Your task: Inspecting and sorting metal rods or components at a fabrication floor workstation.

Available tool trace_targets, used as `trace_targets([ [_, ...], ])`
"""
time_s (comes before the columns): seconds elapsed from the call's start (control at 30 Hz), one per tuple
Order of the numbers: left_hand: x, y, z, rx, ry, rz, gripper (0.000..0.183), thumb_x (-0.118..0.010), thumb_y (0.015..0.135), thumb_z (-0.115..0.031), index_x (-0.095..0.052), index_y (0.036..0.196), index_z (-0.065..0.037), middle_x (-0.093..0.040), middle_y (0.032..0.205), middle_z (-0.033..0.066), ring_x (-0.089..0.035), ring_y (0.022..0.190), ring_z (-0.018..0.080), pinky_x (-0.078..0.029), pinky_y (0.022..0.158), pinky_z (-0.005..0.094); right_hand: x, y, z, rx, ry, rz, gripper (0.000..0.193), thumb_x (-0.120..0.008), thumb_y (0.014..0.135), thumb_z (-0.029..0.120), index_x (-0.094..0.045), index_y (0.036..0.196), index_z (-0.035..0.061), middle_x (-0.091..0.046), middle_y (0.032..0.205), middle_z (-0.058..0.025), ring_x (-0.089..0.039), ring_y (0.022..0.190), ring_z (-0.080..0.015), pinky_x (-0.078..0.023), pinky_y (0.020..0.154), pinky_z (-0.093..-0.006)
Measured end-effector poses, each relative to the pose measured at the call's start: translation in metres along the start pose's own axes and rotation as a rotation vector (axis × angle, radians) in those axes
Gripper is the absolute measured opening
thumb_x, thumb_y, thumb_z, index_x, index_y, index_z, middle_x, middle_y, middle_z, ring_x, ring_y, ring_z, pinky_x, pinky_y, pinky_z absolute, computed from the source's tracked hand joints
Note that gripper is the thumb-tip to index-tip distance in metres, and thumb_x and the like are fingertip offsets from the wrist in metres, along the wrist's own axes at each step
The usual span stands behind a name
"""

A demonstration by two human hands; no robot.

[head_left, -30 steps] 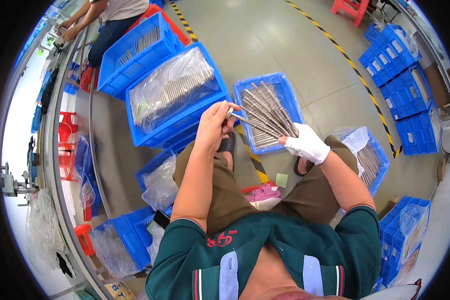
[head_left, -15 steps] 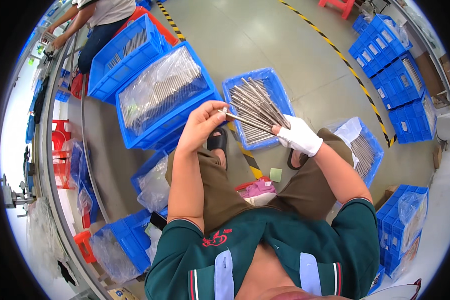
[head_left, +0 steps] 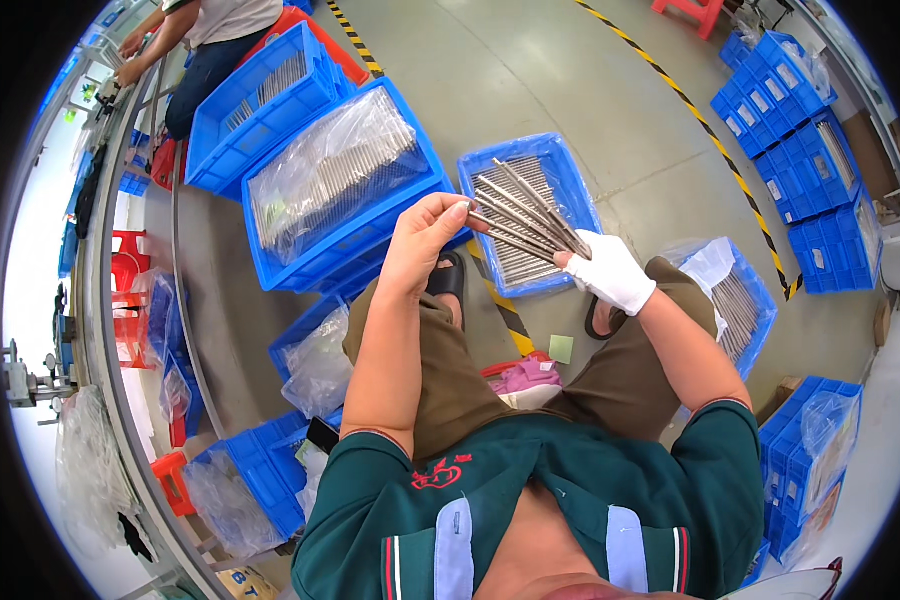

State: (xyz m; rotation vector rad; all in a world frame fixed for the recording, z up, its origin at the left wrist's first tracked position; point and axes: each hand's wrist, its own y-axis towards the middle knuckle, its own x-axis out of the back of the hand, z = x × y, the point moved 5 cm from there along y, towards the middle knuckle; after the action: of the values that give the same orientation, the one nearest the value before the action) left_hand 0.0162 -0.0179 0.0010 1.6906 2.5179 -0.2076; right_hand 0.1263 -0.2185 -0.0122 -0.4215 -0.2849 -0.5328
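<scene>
My gloved right hand (head_left: pixel 612 272) is closed round the lower ends of several thin metal rods (head_left: pixel 532 214), which fan out up and to the left. The glove is white and leaves the thumb tip bare. My bare left hand (head_left: pixel 428 244) is closed too, pinching the far end of one of the leftmost rods between thumb and fingers. Beneath the fan, a blue bin (head_left: pixel 582 188) stands on the floor with more such rods laid side by side in it. How many fingers wrap the bundle is hidden.
To the left are stacked blue crates (head_left: pixel 432 160) of rods under clear plastic. Another rod-filled blue bin (head_left: pixel 765 318) stands by my right knee. Blue crates (head_left: pixel 815 165) pile up at the far right. A person (head_left: pixel 225 40) works at the bench, upper left. Pink cloth (head_left: pixel 526 376) lies between my legs.
The rods have shifted within the fan. My left fingers, at one separate rod's end before, are now closer to the bundle. The whole view has moved slightly.
</scene>
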Motion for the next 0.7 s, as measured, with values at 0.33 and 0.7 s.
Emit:
trace_targets([
  [0.33, -0.008, -0.003, 0.009, 0.087, 0.061, 0.042, 0.029, -0.066, 0.08, -0.009, -0.058, 0.104, 0.005, -0.063, 0.093, 0.0059, -0.057, 0.082, 0.0087, -0.046, 0.072, 0.0218, -0.004, 0.007, 0.008, 0.112, -0.1, -0.055, 0.029, -0.062, 0.081, 0.03, -0.06, 0.088, 0.0022, -0.057, 0.069, -0.0132, -0.052, 0.06, -0.0238, -0.042, 0.057, -0.0336],
  [0.7, 0.025, 0.003, -0.001, 0.043, 0.041, -0.09, 0.024, -0.061, 0.084, -0.015, -0.06, 0.099, 0.004, -0.065, 0.09, 0.011, -0.06, 0.085, 0.016, -0.044, 0.083, 0.0288, -0.006, 0.004, 0.001, -0.019, 0.025, 0.053, 0.028, -0.059, 0.085, 0.031, -0.059, 0.086, 0.003, -0.054, 0.06, -0.0048, -0.049, 0.053, -0.0114, -0.039, 0.05, -0.0279],
])
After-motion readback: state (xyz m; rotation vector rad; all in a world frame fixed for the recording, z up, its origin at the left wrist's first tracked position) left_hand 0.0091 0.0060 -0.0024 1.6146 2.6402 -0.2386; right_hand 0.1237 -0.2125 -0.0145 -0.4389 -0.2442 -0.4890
